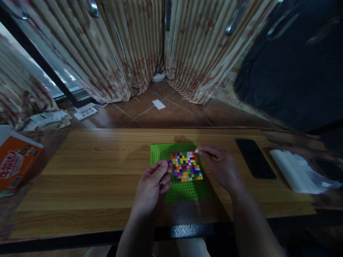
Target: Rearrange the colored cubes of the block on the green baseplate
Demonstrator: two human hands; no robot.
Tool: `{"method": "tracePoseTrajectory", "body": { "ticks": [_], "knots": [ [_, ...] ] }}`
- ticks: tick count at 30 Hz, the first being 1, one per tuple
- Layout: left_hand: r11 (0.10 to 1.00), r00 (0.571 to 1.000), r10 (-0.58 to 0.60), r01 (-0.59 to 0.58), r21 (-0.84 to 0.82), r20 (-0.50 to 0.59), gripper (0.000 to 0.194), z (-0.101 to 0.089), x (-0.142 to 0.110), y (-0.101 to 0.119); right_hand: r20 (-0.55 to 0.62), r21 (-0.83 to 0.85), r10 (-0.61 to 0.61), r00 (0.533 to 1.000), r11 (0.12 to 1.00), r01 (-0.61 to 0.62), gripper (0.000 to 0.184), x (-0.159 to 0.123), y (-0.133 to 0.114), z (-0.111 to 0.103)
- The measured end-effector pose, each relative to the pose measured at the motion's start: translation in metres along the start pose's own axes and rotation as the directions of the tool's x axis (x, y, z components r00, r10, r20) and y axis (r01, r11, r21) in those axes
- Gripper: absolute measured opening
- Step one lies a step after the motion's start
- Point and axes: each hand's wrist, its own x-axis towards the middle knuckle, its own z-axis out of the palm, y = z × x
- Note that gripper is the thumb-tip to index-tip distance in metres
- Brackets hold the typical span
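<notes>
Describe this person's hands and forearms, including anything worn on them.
Both forearms are bare as far as they show, with no sleeve, watch or cable. The left hand and right hand are ungloved; a small shiny band, apparently a ring, shows on a left finger.

A wooden table [93, 185] is bearing a green board [184, 192]; a black phone [254, 158] is lying to its right, a white packet [291, 169] resting beside the phone.
</notes>
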Motion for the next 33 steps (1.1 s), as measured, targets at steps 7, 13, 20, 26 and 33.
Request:
{"method": "tracePoseTrajectory", "body": {
  "ticks": [7, 13, 20, 26, 33],
  "knots": [
    [1.0, 1.0, 0.0, 0.001, 0.017, -0.015, 0.032, 0.003, -0.001, 0.004, 0.02, 0.029, 0.0, 1.0, 1.0, -0.001, 0.019, 0.002, 0.006, 0.005],
    [1.0, 1.0, 0.002, -0.001, 0.014, -0.025, 0.032, 0.003, -0.002, 0.003, 0.033, 0.024, -0.012, 0.999, 1.0, 0.011, 0.018, 0.002, 0.006, 0.005],
    [0.999, 1.0, -0.01, 0.011, 0.031, -0.023, 0.034, 0.003, -0.001, 0.002, 0.092, 0.006, -0.001, 0.996, 1.0, 0.001, 0.019, 0.004, 0.007, 0.007],
    [0.998, 1.0, 0.012, -0.011, 0.068, -0.016, 0.035, 0.004, 0.0, -0.002, 0.135, 0.024, 0.034, 0.99, 0.999, -0.037, 0.02, 0.003, 0.009, 0.007],
    [0.999, 1.0, -0.006, 0.006, 0.033, 0.0, 0.036, 0.004, 0.0, -0.004, -0.073, 0.136, -0.021, 0.997, 0.99, 0.031, 0.019, -0.003, -0.01, -0.004]
  ]
}}
